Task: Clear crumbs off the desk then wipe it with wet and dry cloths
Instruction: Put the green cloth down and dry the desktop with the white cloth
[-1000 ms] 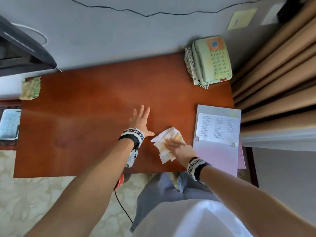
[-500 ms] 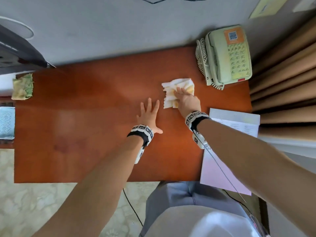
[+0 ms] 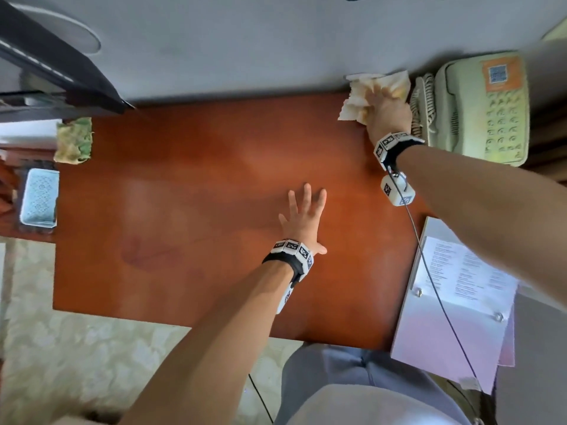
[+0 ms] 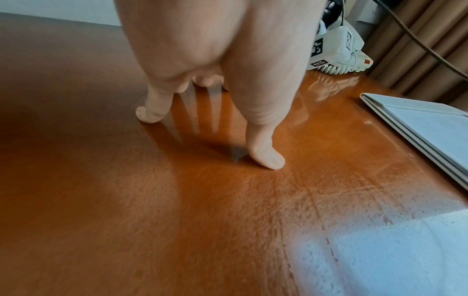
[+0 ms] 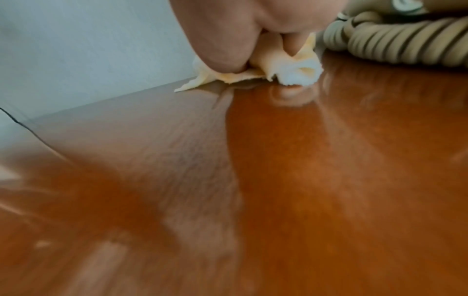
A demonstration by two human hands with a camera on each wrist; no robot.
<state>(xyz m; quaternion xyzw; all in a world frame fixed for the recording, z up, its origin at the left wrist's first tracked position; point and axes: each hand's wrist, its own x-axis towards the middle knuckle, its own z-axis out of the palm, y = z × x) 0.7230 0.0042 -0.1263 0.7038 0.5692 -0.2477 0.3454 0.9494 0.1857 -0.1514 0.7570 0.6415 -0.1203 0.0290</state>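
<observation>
Landmark: the desk (image 3: 190, 191), one, reddish-brown.
Hands: two on the desk, the left hand (image 3: 302, 220) near its middle, the right hand (image 3: 388, 113) at its far right corner.
Cloths: two, a pale yellow-white cloth (image 3: 360, 96) under the right hand at the desk's far edge, and a greenish cloth (image 3: 73, 141) on the desk's far left corner.
Telephones: one telephone (image 3: 481, 107) on the desk's far right end.
Binders: one binder (image 3: 454, 305) overhanging the desk's near right corner.
Wristbands: two, one per wrist.
</observation>
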